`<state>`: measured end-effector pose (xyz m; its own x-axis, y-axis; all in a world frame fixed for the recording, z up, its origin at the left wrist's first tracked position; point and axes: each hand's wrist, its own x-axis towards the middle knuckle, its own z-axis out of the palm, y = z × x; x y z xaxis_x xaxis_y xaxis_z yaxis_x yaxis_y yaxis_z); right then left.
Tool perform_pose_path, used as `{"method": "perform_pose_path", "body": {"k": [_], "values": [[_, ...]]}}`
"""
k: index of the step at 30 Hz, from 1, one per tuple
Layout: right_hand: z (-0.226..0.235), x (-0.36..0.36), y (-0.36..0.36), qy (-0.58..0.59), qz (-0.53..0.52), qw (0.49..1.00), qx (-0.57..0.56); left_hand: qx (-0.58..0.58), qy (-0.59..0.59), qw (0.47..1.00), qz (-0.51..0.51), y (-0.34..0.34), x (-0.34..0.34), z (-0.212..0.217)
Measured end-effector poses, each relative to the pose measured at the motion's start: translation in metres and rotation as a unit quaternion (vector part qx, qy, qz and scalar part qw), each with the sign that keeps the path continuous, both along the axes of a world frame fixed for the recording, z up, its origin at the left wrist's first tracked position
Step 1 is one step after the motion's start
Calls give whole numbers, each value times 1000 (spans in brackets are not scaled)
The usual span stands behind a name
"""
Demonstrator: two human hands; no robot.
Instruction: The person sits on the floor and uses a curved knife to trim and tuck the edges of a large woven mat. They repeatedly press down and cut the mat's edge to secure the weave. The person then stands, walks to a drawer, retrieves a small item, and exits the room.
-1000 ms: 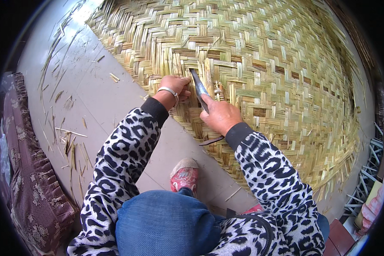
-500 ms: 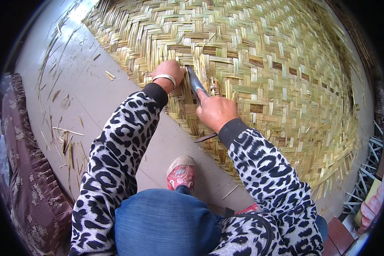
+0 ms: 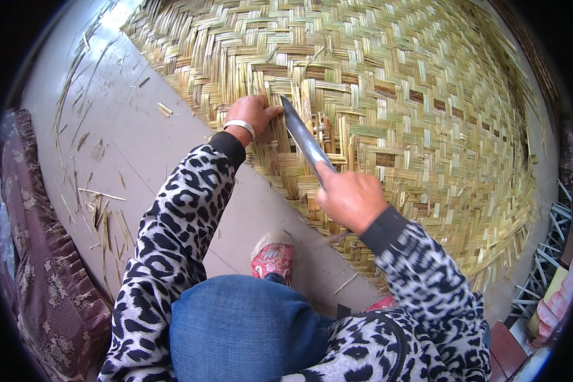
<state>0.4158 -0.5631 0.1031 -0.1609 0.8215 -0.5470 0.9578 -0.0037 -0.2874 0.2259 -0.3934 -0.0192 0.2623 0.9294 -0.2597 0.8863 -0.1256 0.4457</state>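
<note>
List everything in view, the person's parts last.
Woven mat: one, yellowish, centre and right
Long metal blade: one, grey, over mat
Loose straw strips: many, tan, left floor
Tiled floor: one, grey, under mat
Ruffled floral cloth: one, maroon, left
Crossed bars: several, grey, right
Crumpled cloth: one, pink, right
Band bracelet: one, white, left wrist
Patterned shoes: two, red, lower centre
Spotted sleeves: two, black and white, either side
Denim knee: one, blue, bottom centre
Bare left hand: one, at mat
Bare right hand: one, gripping blade

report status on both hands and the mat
Right hand gripping metal blade, angled over woven mat. Left hand at mat, close beside blade. Loose strips on floor, left of mat.
</note>
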Motion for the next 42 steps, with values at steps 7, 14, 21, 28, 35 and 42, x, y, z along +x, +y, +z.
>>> {"method": "perform_pose_path", "body": {"k": [7,14,21,28,35,42], "values": [[62,65,-47,93,-73,979,-166,10,36,999,14,-4,4,-2],[69,81,-41,449,-324,798,-238,-163,-363,905,152,-22,15,10],[71,64,-32,498,-343,729,-321,-395,-441,793,144,-33,14,16],[35,44,-20,509,-355,715,-323,-292,-399,841,219,-53,15,0],[8,40,0,389,-323,828,-243,-263,-385,854,229,-57,15,3],[4,39,15,289,-208,917,-178,-236,-405,849,246,-59,16,5]]}}
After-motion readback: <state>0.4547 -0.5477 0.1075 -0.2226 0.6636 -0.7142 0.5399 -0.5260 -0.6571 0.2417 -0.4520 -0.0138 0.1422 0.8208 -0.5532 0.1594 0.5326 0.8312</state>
